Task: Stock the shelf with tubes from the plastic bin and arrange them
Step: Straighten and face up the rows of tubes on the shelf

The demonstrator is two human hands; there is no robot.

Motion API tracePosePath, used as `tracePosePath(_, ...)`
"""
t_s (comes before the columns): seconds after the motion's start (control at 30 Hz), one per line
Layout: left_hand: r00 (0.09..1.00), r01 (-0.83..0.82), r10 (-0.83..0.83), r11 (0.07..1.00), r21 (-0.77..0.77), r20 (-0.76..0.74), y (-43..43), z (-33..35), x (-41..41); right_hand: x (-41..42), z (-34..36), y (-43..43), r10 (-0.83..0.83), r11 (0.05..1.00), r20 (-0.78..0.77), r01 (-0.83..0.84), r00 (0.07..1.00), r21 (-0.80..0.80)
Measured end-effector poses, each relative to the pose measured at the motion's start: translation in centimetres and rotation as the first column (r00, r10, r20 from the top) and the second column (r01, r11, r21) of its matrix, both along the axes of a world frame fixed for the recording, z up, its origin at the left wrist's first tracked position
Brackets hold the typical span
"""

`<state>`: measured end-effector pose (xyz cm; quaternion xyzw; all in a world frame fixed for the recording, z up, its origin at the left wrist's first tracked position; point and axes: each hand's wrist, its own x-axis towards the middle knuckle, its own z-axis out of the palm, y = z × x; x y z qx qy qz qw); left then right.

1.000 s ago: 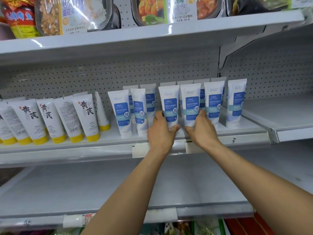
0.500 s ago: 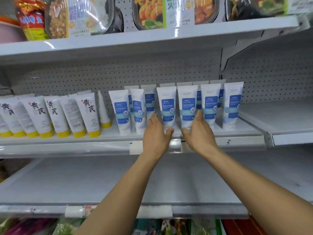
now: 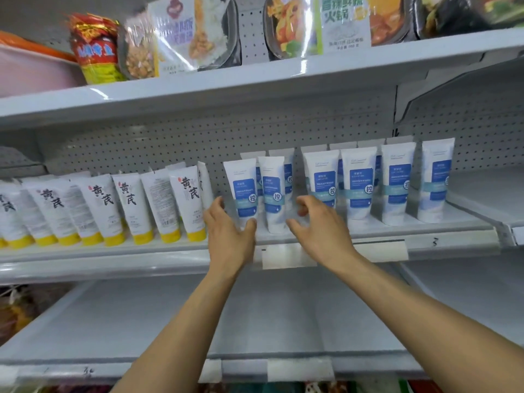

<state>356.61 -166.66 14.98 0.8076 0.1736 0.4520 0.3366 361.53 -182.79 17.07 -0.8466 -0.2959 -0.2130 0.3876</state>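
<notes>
White tubes with blue labels (image 3: pixel 358 188) stand upright in two rows on the middle shelf (image 3: pixel 453 239). My left hand (image 3: pixel 229 236) wraps the base of the leftmost blue-label tube (image 3: pixel 241 191), fingers on its left side and thumb on its lower front. My right hand (image 3: pixel 320 225) hovers just right of the second blue-label tube (image 3: pixel 273 194), fingers half curled and thumb out, with nothing in it. A gap separates that second tube from the tubes further right. The plastic bin is out of view.
White tubes with yellow caps (image 3: pixel 130 199) lean in a row at the left of the same shelf. Food packs (image 3: pixel 181 32) sit on the shelf above. A bare white shelf (image 3: pixel 269 316) lies below, and another shelf (image 3: pixel 487 194) adjoins at the right.
Both hands have left the two middle tubes and moved left. The left hand now holds the leftmost blue-label tube and the right hand is beside the second one. The view has shifted left.
</notes>
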Motion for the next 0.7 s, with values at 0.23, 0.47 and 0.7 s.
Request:
tracePosePath(0.23,0.976,0.154,-0.146,0.987,0.039,-0.158,3.3,0.8,1.2,0.3,0.8,5.1,-0.183,0.982,-0.11,0.176,0.977,-0.063)
tracePosePath(0.47,0.963,0.221,-0.208,0.974,0.058,-0.168,3.6,1.1,1.6,0.4,1.3,6.2,-0.296,0.946,-0.089,0.279,0.951,-0.168)
tracePosePath(0.7,0.955,0.254,-0.241,0.965,0.058,-0.173,3.3,1.2,1.6,0.4,1.2,5.1,-0.295,0.948,-0.13,0.274,0.946,-0.16)
